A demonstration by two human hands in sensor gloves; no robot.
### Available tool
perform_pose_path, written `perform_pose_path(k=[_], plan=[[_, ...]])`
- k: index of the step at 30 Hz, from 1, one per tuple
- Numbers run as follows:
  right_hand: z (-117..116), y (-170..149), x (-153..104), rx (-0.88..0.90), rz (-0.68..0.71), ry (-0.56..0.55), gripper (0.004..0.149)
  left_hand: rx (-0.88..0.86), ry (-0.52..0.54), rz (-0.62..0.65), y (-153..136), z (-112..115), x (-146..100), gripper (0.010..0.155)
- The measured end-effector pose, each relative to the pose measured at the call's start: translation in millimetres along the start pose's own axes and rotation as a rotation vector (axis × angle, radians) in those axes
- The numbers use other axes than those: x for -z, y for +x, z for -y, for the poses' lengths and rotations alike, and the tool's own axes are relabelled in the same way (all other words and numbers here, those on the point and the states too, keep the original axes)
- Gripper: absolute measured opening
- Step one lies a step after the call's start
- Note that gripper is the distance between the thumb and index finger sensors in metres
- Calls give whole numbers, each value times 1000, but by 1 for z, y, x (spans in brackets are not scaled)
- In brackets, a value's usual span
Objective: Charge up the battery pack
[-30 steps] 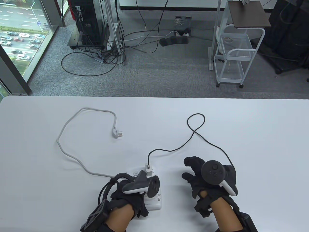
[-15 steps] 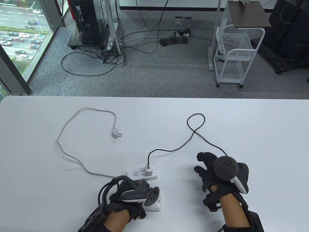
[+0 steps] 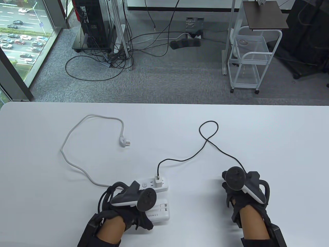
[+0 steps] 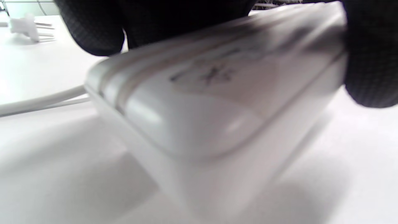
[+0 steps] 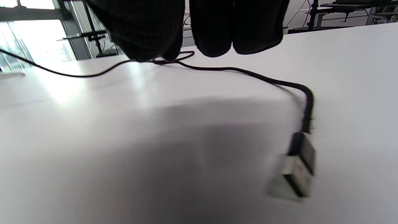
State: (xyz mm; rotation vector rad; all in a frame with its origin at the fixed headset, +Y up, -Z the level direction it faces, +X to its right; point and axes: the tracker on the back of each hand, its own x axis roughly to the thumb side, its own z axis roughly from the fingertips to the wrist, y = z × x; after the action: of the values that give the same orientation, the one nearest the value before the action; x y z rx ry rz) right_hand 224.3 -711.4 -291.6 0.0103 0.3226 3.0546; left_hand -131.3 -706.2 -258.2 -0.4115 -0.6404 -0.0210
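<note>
**Cable end within reach, pack in hand**

We read this as the step of fetching the free end of the black cable (image 3: pixel 205 144) so it can go into the battery pack (image 3: pixel 161 211). The pack lies low in the table view, just left of centre, and our left hand (image 3: pixel 128 203) grips it: in the left wrist view gloved fingers (image 4: pixel 370 62) press on its white shell (image 4: pixel 217 102) from both sides, one corner seeming raised off the table (image 3: pixel 38 144).

Just above the pack sits the power strip (image 3: pixel 154 184), with a white charger (image 3: pixel 158 181) plugged in and the black cable leaving it, looping toward the upper right and running back down to our right hand (image 3: pixel 241 185) at the lower right. The strip's own plug (image 3: pixel 125 141) lies unplugged on the table, left of centre.

The right wrist view shows the cable's connector (image 5: pixel 297 168) lying free on the table at lower right, with the fingers (image 5: pixel 211 28) hanging above it, touching nothing we can see. How far they are spread we cannot tell.

Next, in our judgement, the right hand must pinch that connector by its body, turn it to match the pack's port, and carry it left while the left hand steadies the pack. Which port face is turned where is too blurred to say.
</note>
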Motion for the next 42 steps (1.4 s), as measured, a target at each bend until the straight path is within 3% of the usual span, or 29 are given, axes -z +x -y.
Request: perform_pose_path(k=[4, 7, 11, 15, 26, 32, 38, 42], plan=[[-6, -2, -1, -146, 6, 109, 49, -148, 14, 16, -19, -4, -11, 100], [-13, -5, -5, -260, 15, 223, 53, -137, 74, 26, -27, -7, -14, 100], [-21, -14, -8, -303, -17, 230, 53, -146, 91, 24, -31, -9, -15, 100], [-28, -21, -10, -513, -42, 198, 55, -167, 62, 27, -30, -7, -15, 101], [-33, -31, -12, -309, 66, 112, 44, -209, 50, 59, -36, -6, -16, 100], [-33, -30, -12, -248, 100, 103, 46, -219, 55, 52, -40, -3, -15, 100], [-19, -10, -12, -155, 187, 29, 47, -208, 43, 68, -35, -3, -12, 100], [-9, 8, -10, -48, 221, 7, 48, -196, 89, 95, -34, -5, -14, 101]])
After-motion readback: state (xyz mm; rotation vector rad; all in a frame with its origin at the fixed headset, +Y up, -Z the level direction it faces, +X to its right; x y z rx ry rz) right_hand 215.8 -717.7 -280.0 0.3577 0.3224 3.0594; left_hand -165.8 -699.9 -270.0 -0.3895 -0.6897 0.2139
